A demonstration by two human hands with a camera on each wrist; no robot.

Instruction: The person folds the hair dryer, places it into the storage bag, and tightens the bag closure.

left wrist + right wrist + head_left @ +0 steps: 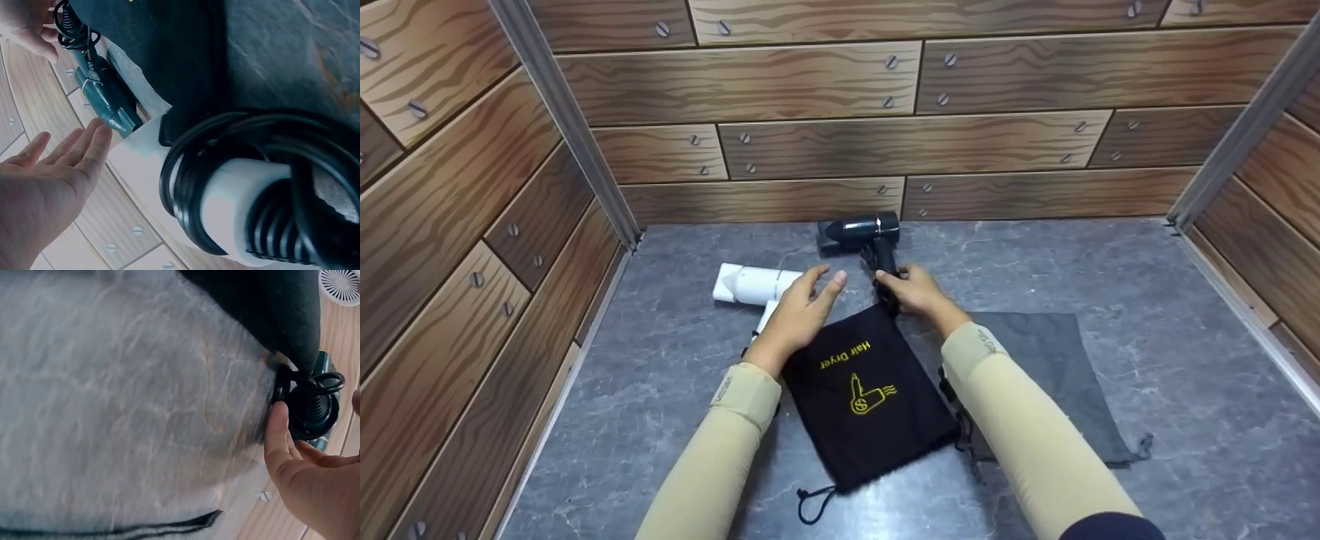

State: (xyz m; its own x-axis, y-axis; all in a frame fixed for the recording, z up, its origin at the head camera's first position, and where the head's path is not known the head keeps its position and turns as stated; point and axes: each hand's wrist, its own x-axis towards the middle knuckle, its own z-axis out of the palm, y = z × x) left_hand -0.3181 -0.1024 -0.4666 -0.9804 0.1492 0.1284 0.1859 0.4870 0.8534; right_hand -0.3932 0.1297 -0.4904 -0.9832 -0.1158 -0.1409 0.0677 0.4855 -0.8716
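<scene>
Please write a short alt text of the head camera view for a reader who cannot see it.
A person's right hand grips the handle of a dark hair dryer at the top edge of a black drawstring bag, while the open left hand hovers beside it. A white hair dryer lies to the left on the grey stone-patterned table.

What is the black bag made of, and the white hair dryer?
The black bag looks like soft matte cloth: it lies limp, has a drawstring and yellow print. The white hair dryer looks like smooth, slightly glossy plastic, probably hard, going by its even moulded shape.
</scene>
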